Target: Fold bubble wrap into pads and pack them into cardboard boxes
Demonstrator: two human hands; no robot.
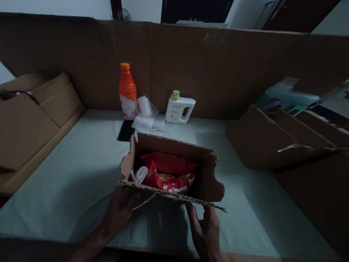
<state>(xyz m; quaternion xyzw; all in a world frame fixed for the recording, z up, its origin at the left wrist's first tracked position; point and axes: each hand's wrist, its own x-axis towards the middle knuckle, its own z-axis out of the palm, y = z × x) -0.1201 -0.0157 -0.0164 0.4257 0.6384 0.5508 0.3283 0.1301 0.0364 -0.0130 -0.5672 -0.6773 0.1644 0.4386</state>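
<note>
An open cardboard box [210, 179] stands in the middle of the pale green table [75, 179]. Inside it lie a red packet [166, 171] and a small white object [142, 174]. My left hand [121, 210] is under the box's near flap at its left corner, fingers curled against the cardboard. My right hand [204, 227] touches the near flap's right end from below, its fingers closed on the edge.
An orange bottle [127, 90], rolls of clear wrap [145, 112], a white jug with a green cap [179, 107] and a dark phone [126, 130] sit at the back. Flat cardboard stacks lie left [16, 121] and right [298, 146]. A cardboard wall [229, 66] stands behind.
</note>
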